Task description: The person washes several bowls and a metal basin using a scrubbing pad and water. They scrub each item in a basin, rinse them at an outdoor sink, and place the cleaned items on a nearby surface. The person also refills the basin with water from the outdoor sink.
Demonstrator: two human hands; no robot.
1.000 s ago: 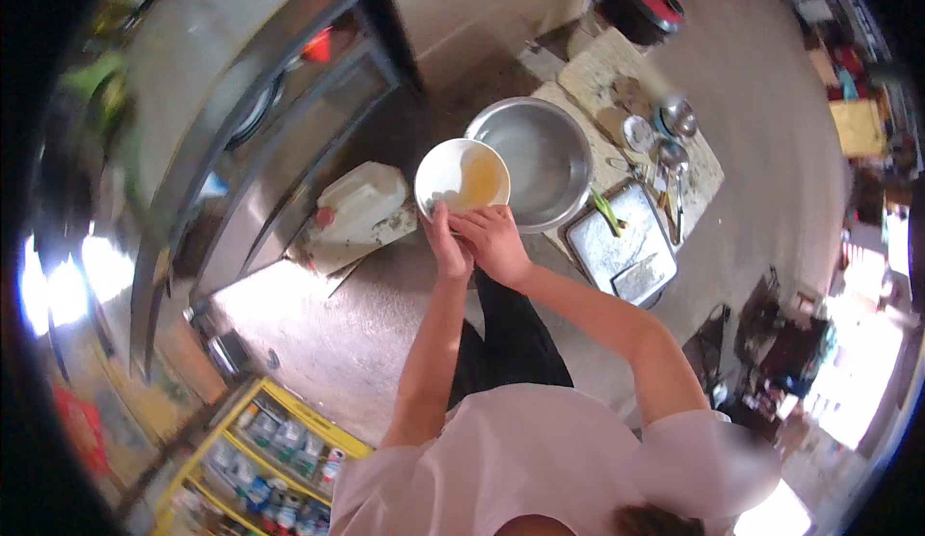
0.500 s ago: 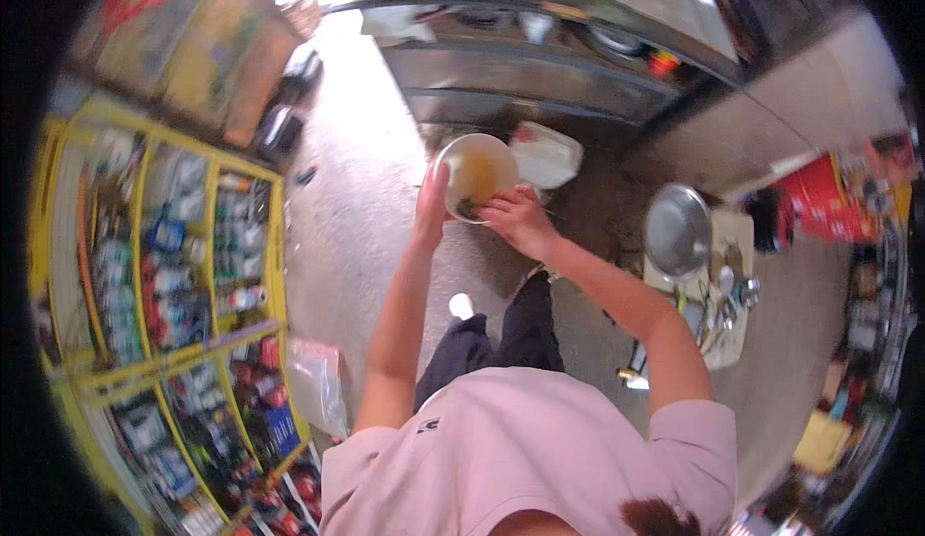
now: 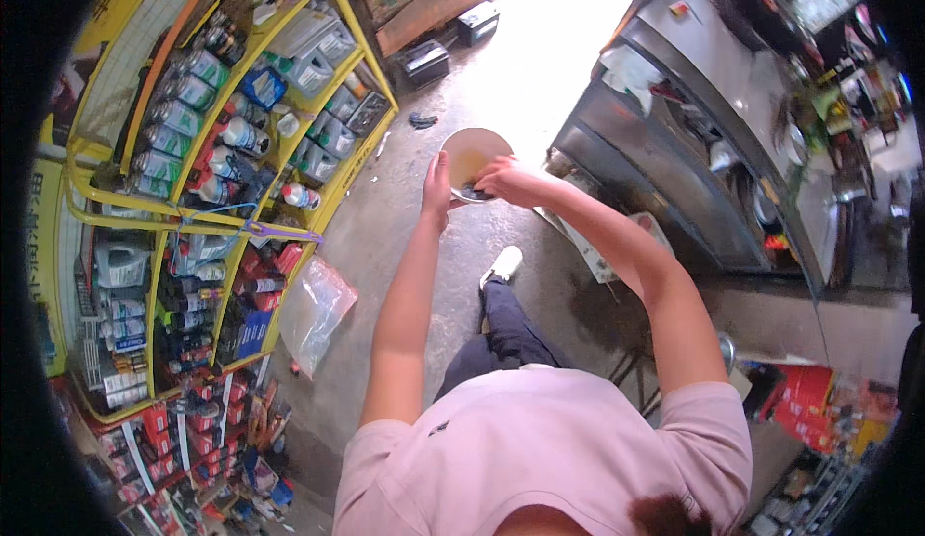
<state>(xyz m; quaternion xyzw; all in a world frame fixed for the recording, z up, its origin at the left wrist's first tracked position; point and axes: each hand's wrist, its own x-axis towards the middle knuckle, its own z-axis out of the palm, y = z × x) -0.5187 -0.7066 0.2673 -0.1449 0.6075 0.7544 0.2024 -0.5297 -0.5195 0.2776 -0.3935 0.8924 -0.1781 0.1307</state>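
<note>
A white bowl is held out in front of me at arm's length. Yellowish liquid and some dark bits lie inside it. My left hand is wrapped round the bowl's left side, with the thumb up along the rim. Over the right part of the bowl, my right hand reaches in with its fingers bent together near the dark bits. Whether those fingers pinch anything is too small to make out.
At left stands a yellow shelf rack full of bottles, with a plastic bag on the floor beside it. Dark batteries sit beyond. A steel counter rises at right, above a white tray. Bright light floods the doorway ahead.
I have turned to the left, so the counter has swung to my right and the bright doorway lies ahead. The bowl stays in my hands, and one foot has stepped forward.
</note>
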